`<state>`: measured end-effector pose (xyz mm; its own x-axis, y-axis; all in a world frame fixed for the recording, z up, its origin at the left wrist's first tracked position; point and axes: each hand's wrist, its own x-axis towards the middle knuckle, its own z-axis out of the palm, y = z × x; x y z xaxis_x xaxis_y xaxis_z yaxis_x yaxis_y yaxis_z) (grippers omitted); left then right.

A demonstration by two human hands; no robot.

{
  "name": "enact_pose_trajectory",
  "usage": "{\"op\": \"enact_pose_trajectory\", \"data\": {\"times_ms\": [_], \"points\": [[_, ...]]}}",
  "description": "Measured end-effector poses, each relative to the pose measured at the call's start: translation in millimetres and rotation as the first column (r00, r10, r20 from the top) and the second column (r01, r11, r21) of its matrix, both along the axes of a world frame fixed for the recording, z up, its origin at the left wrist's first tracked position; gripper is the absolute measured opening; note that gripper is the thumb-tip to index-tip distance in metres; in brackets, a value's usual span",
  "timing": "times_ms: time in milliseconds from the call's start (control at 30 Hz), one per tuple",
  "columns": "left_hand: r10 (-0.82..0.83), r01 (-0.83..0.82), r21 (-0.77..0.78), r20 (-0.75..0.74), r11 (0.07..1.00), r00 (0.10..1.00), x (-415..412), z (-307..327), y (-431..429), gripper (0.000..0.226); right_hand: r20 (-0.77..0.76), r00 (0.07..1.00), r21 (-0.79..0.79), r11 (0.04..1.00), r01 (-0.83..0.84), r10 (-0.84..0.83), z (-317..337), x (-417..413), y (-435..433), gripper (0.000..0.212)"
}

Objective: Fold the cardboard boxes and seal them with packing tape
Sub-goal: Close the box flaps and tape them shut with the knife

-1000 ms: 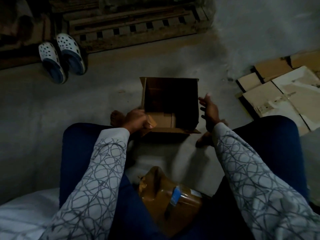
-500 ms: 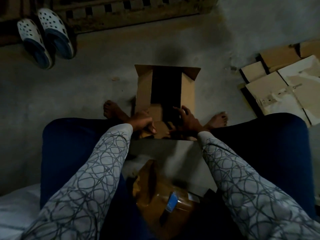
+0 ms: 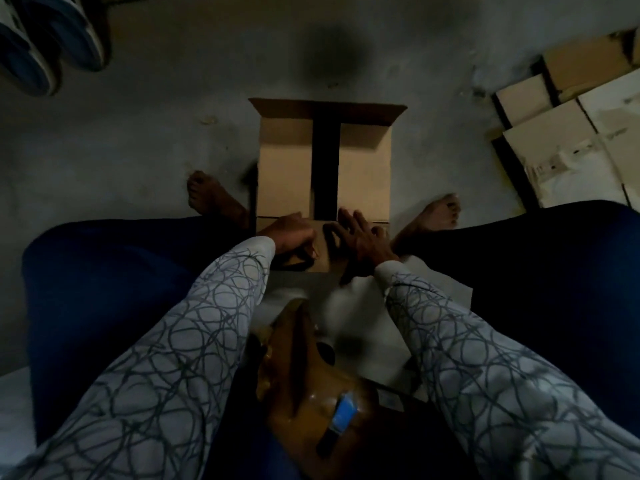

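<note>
Cardboard box (image 3: 325, 161) stands on the concrete floor (image 3: 138, 133) between a seated person's bare feet, its two side flaps now turned inward with only a narrow dark gap between them. A second ago the box gaped open and the flaps stood out.

At far left, a pair of clogs (image 3: 45, 39) lies well apart from the work. The left foot (image 3: 211, 195) rests just beside the box's left wall. The left hand (image 3: 292, 233) curls its fingers round the near flap at the box's front edge, a grip it has kept throughout. At centre, the far flap stands open along the box's rear edge. The right hand (image 3: 360, 233), which hung free in the air a second ago, has come down with its fingers spread across the near edge, beside the right side flap. The right foot (image 3: 436, 213) sits just beside the right wall. At far right, flattened boxes (image 3: 571, 140) wait on the floor.

On the person's lap, a tape dispenser (image 3: 322, 403) lies untouched. The folding appears about half done: near and far flaps likely close next, and taping has yet to begin.
</note>
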<state>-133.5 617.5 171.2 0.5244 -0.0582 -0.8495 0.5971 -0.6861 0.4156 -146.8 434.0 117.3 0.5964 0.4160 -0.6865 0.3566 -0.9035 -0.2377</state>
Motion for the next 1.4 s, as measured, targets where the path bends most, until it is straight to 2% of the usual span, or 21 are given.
{"op": "enact_pose_trajectory", "data": {"times_ms": [33, 100, 200, 300, 400, 500, 567, 633, 667, 767, 867, 933, 967, 1033, 1133, 1233, 1267, 1333, 1400], "points": [[0.007, -0.007, -0.010, -0.016, 1.000, 1.000, -1.2, -2.6, 0.3, 0.045, -0.008, 1.000, -0.024, 1.000, 0.000, 0.000, -3.1, -1.8, -0.7, 0.137], [-0.097, 0.098, 0.004, -0.034, 0.995, 0.995, -2.0, -1.6, 2.1, 0.050, 0.005, 0.999, -0.079, 0.996, -0.037, 0.038, -5.1, -3.1, -0.6, 0.143], [-0.219, 0.222, 0.042, -0.066, 0.974, 0.973, -4.5, 7.7, 5.3, 0.019, 0.036, 0.994, -0.149, 0.984, -0.101, 0.107, -4.3, -3.4, -0.3, 0.154], [-0.172, 0.172, 0.072, -0.014, 0.982, 0.985, -7.5, 20.2, 4.2, 0.005, 0.126, 0.981, -0.186, 0.975, -0.123, 0.148, 0.1, -13.5, -1.2, 0.152], [-0.193, 0.190, 0.096, 0.024, 0.977, 0.981, -12.9, 43.3, -0.5, 0.009, 0.253, 0.961, -0.148, 0.986, -0.078, 0.114, 0.9, -22.4, -2.0, 0.128], [-0.246, 0.243, 0.074, 0.034, 0.967, 0.969, -20.8, 60.5, -6.8, 0.007, 0.296, 0.952, -0.093, 0.994, -0.050, 0.076, 7.0, -24.2, -4.5, 0.103], [-0.306, 0.305, 0.034, 0.027, 0.952, 0.952, -22.5, 68.9, -13.7, 0.009, 0.313, 0.945, 0.036, 0.995, 0.092, -0.099, 14.6, -15.4, -8.1, 0.074], [-0.311, 0.310, 0.017, 0.055, 0.951, 0.949, -21.6, 73.0, -19.8, 0.013, 0.382, 0.876, 0.202, 0.951, 0.233, -0.296, 26.6, 0.5, -11.7, 0.056], [-0.305, 0.306, 0.002, 0.071, 0.952, 0.950, -20.8, 75.6, -21.8, 0.015, 0.443, 0.829, 0.246, 0.936, 0.254, -0.341, 31.9, 9.5, -13.8, 0.052], [-0.272, 0.271, 0.022, 0.120, 0.962, 0.955, -19.2, 73.0, -21.4, 0.032, 0.545, 0.747, 0.255, 0.924, 0.284, -0.381, 38.9, 31.7, -18.1, 0.058], [-0.181, 0.164, 0.105, 0.172, 0.981, 0.968, -24.3, 61.5, -16.8, 0.055, 0.523, 0.737, 0.244, 0.904, 0.351, -0.427, 32.1, 36.8, -19.6, 0.058], [-0.081, 0.065, 0.091, 0.188, 0.994, 0.979, -28.4, 51.0, -10.5, 0.069, 0.489, 0.746, 0.236, 0.892, 0.386, -0.452, 22.0, 35.9, -18.0, 0.061], [-0.092, 0.074, 0.094, 0.198, 0.993, 0.976, -29.1, 45.0, -8.3, 0.059, 0.469, 0.746, 0.232, 0.881, 0.413, -0.473, 17.6, 35.3, -15.6, 0.063], [-0.206, 0.180, 0.142, 0.197, 0.973, 0.959, -26.6, 32.8, -3.2, 0.017, 0.430, 0.740, 0.219, 0.855, 0.470, -0.517, 7.9, 34.6, -8.8, 0.067], [-0.248, 0.222, 0.140, 0.217, 0.965, 0.944, -20.0, 19.1, -2.3, 0.010, 0.496, 0.705, 0.188, 0.855, 0.483, -0.507, -6.9, 31.5, 1.5, 0.072], [-0.044, 0.031, 0.061, 0.230, 0.998, 0.972, -10.7, 1.5, -2.0, 0.068, 0.490, 0.720, 0.190, 0.867, 0.461, -0.491, -20.2, 31.0, 6.3, 0.083], [-0.032, 0.023, 0.044, 0.231, 0.999, 0.972, -7.7, -1.9, -2.4, 0.066, 0.471, 0.735, 0.184, 0.870, 0.458, -0.487, -25.8, 29.3, 7.6, 0.086], [-0.102, 0.086, 0.079, 0.232, 0.993, 0.967, -2.0, -8.8, -5.7, 0.048, 0.432, 0.768, 0.164, 0.879, 0.447, -0.472, -41.1, 20.5, 10.3, 0.088], [-0.110, 0.091, 0.111, 0.186, 0.990, 0.976, -0.1, -19.2, -6.3, 0.061, 0.363, 0.804, 0.144, 0.881, 0.450, -0.470, -56.9, 10.3, 10.1, 0.081]]}}
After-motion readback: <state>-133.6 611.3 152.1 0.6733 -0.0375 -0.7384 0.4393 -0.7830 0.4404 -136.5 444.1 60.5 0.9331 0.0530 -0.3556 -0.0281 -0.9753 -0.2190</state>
